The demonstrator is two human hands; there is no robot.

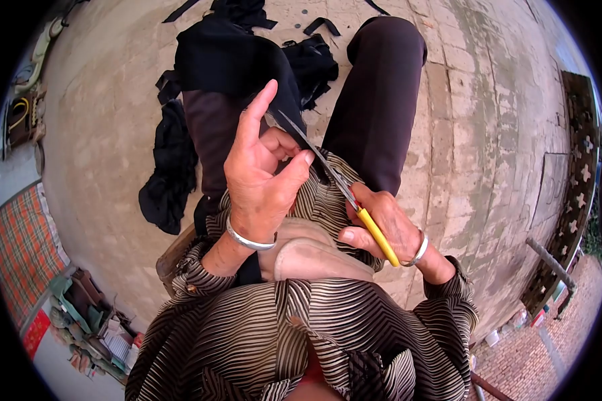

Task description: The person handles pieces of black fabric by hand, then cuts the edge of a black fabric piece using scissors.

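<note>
My right hand [391, 224] is closed around the yellow-handled scissors [342, 184]. Their metal blades point up and left, passing close to my left thumb; whether they are parted is hard to see. My left hand [264, 170] has its index finger stretched out, while the thumb and the other fingers are curled in at the edge of a black cloth [234, 60]. This cloth drapes over my left knee and runs down to that hand. Part of its edge is hidden behind the fingers and the blades. A bracelet circles each wrist.
Black cloth scraps [169, 167] lie on the paved floor [475, 134] beside my left leg, with another heap [312, 63] between my knees. Thin black strips [322, 27] are farther out. A plaid cloth [27, 247] and piled items [90, 321] are at the left.
</note>
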